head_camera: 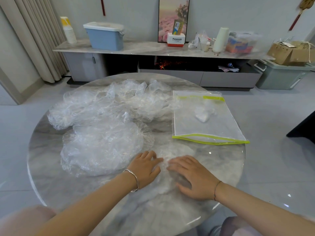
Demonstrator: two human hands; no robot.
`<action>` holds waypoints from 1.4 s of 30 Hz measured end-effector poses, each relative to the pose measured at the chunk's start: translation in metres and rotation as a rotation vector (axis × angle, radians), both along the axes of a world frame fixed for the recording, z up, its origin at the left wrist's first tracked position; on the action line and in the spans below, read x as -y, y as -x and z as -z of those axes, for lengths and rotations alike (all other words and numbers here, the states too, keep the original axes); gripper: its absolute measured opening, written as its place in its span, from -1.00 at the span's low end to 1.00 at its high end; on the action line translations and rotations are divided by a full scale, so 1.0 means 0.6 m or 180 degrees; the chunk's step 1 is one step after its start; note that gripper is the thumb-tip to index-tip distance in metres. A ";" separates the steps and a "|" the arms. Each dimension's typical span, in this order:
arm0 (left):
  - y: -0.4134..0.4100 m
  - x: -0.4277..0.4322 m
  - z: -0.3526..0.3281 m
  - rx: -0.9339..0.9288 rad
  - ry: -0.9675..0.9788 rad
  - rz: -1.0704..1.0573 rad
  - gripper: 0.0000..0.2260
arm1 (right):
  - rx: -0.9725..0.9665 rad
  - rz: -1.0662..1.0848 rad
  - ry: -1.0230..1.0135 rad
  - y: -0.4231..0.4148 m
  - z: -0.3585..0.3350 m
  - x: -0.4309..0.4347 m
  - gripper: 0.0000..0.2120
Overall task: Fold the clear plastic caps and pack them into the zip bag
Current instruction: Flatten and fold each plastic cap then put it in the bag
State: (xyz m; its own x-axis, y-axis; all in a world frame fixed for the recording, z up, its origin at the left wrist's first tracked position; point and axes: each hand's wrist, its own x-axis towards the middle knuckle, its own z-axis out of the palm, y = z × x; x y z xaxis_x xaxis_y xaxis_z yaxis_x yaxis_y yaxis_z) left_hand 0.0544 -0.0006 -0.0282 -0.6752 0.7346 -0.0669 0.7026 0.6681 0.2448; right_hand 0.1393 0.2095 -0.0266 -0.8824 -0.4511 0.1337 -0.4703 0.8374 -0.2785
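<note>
One clear plastic cap lies flattened on the round marble table near its front. My left hand and my right hand both press flat on it, fingers straight and nearly touching. A spread-out cap lies just left of my left hand. Behind it is a heap of several crumpled caps. The zip bag, clear with green edges, lies flat to the right, holding a small folded cap.
A low cabinet runs along the back wall, carrying a blue lidded bin, cup stacks and boxes. A curtain hangs at the left. A green tub stands on the floor at the right.
</note>
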 end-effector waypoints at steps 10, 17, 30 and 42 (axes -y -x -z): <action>0.000 0.015 -0.002 0.0088 0.0064 0.0330 -0.20 | 0.0071 0.0240 0.0193 0.008 0.021 0.010 -0.73; 0.009 0.011 -0.012 0.0405 -0.0368 -0.0014 -0.43 | 0.1097 0.1863 0.2732 0.035 -0.017 0.021 -0.83; 0.005 -0.015 0.008 0.1294 -0.0948 -0.1237 -0.70 | -0.0291 0.0715 0.0286 0.025 0.005 0.013 -0.48; -0.025 -0.012 0.005 -0.0679 0.0332 0.0305 -0.33 | 0.0815 0.0548 -0.0524 0.039 0.039 0.014 -0.24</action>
